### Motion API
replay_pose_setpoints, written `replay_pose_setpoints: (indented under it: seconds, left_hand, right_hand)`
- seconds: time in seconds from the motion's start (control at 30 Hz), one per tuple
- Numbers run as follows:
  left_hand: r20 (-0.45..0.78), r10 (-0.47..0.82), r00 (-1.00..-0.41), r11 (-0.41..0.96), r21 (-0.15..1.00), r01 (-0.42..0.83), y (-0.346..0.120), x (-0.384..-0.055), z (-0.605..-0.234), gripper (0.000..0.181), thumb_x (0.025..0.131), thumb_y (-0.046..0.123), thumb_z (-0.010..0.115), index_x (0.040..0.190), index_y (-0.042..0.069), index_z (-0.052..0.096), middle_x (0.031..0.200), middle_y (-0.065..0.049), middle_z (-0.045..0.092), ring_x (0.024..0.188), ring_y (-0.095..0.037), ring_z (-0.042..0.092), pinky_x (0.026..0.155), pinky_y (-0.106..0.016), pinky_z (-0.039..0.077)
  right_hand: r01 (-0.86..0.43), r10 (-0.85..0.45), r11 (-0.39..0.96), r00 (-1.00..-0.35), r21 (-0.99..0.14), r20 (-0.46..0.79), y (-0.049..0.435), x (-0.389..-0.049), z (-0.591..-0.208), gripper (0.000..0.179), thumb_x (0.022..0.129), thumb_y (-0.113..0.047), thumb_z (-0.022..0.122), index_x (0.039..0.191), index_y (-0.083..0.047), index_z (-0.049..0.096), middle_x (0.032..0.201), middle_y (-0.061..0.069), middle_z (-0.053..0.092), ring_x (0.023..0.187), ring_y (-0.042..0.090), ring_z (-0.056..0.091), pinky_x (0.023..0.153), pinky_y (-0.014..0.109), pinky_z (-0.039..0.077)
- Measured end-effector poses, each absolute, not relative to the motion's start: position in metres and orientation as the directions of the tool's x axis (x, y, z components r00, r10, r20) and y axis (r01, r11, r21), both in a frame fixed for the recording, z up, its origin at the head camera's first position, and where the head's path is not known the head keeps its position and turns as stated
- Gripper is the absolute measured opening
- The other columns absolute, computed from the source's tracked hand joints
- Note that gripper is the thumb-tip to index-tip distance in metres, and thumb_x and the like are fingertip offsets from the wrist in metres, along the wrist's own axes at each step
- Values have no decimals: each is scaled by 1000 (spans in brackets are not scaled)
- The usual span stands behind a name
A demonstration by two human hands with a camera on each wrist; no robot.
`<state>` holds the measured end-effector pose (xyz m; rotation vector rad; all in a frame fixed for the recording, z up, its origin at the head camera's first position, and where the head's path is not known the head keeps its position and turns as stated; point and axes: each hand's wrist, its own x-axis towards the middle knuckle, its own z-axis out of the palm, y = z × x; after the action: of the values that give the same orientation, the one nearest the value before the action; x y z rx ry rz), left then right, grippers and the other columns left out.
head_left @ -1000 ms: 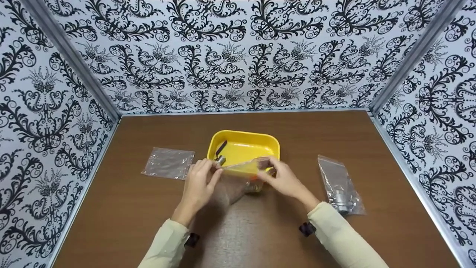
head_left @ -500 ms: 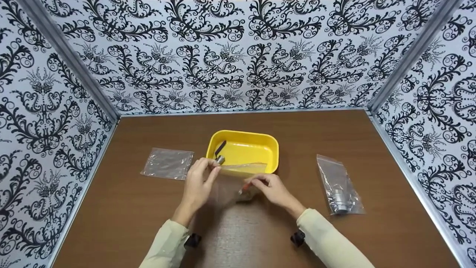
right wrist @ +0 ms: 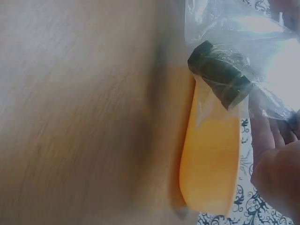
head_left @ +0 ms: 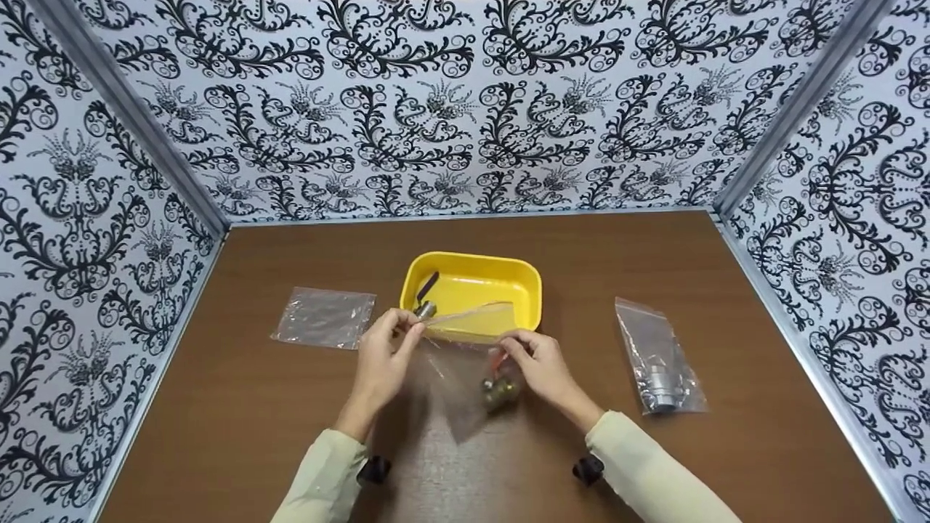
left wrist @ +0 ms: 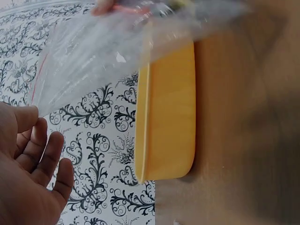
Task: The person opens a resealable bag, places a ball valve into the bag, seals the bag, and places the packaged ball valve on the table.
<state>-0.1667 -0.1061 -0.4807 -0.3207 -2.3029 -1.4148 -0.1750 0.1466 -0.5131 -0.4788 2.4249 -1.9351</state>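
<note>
My left hand [head_left: 385,357] pinches a corner of a clear zip bag [head_left: 456,388] between thumb and finger; the bag's red seal line shows in the left wrist view. My right hand [head_left: 541,367] pinches the red handle of a brass ball valve [head_left: 500,392] at the bag's right side. Clear plastic covers the valve body [right wrist: 220,75] in the right wrist view. Bag and valve hang in front of a yellow tray [head_left: 534,294], the bag's upper edge overlapping it. Inside the tray's left end lies another valve [head_left: 426,309] with a dark lever.
A flat clear bag [head_left: 325,317] lies left of the tray. To the right, a second clear bag [head_left: 647,341] holds a grey metal fitting [head_left: 661,388]. Patterned walls [head_left: 465,109] enclose the brown table [head_left: 290,428] at the back and sides.
My right hand moved from the tray's front right down to the bag's side, then slightly up with the valve. My left hand keeps its pinch on the bag, which now hangs more spread out.
</note>
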Motion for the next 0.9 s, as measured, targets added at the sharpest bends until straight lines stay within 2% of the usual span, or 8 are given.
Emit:
replay_pose_setpoints:
  seconds: [0.1,0.17,0.27,0.4,0.57,0.77,0.9]
  left_hand:
    - [443,1,-897,451,800,396,-103,-167,-483,11,92,15,66,95,6,62,84,-1,65,81,-10,59,76,-29,51]
    - [425,15,-905,446,807,386,-102,-167,-485,14,92,15,67,100,5,62,86,-2,64,82,-11,58,77,-28,51]
    - [404,28,-914,442,816,374,-102,-166,-488,18,91,13,67,106,4,61,88,-3,64,84,-12,59,78,-29,51]
    - [391,26,-920,443,821,362,-103,-166,-491,19,91,11,67,108,6,60,89,-3,65,85,-13,60,79,-33,51]
    - [387,15,-922,444,823,353,-105,-165,-493,18,92,11,66,108,6,60,90,-4,66,86,-14,61,80,-38,52]
    - [386,20,-922,451,820,353,-104,-165,-497,18,93,12,65,109,6,60,91,-3,66,87,-14,61,80,-42,51]
    - [390,28,-920,474,805,356,-104,-165,-499,19,92,12,66,108,4,61,91,-4,66,87,-15,62,80,-42,51]
  right_hand:
    - [-238,-164,284,-966,-929,197,157,-177,-519,19,97,-12,58,97,2,72,80,15,73,68,14,68,65,25,54]
    - [-228,-131,321,-972,-919,195,166,-176,-519,17,96,-14,60,96,-3,73,76,12,73,65,10,66,63,19,50]
    - [-177,-89,364,-984,-914,155,181,-173,-518,17,96,-16,61,93,-5,73,72,9,72,61,10,66,60,19,50]
    - [-49,10,442,-998,-896,59,205,-168,-516,19,96,-18,61,92,-5,73,70,6,71,56,8,63,58,21,52]
    - [102,133,448,-990,-888,-46,231,-168,-516,24,97,-17,59,98,3,72,66,7,68,49,7,57,49,23,51]
    - [176,212,466,-974,-867,-83,250,-173,-521,28,98,-17,56,102,7,69,67,1,63,50,3,54,49,21,49]
    - [184,185,484,-977,-856,-105,258,-174,-525,29,98,-18,55,106,7,67,78,9,68,61,4,58,58,19,51]
